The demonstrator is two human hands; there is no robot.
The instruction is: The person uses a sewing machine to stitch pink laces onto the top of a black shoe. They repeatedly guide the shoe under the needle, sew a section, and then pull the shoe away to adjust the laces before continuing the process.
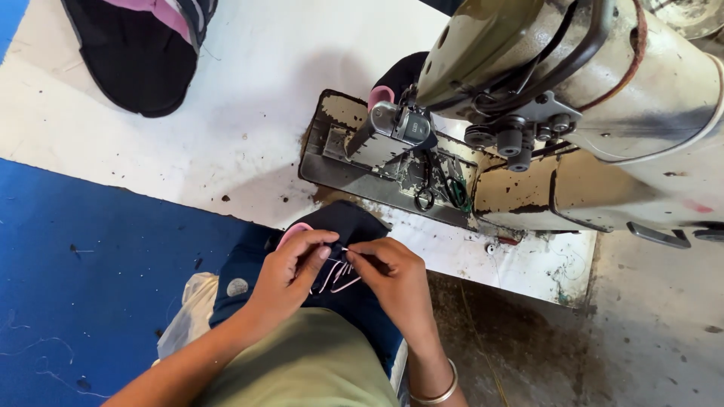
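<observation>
My left hand (290,267) and my right hand (392,275) meet over a black fabric piece with pink trim and pale stitched lines (343,226) held on my lap at the table's front edge. Both hands pinch the fabric, and a thin pale thread (343,250) runs between their fingertips. A bangle circles my right wrist (441,392).
An old cream sewing machine (603,83) stands on the white table (249,113), with its metal presser foot and plate (392,139) and small scissors (426,188) beside it. Another black and pink fabric piece (139,45) lies at the far left. A blue surface (90,264) is to the left.
</observation>
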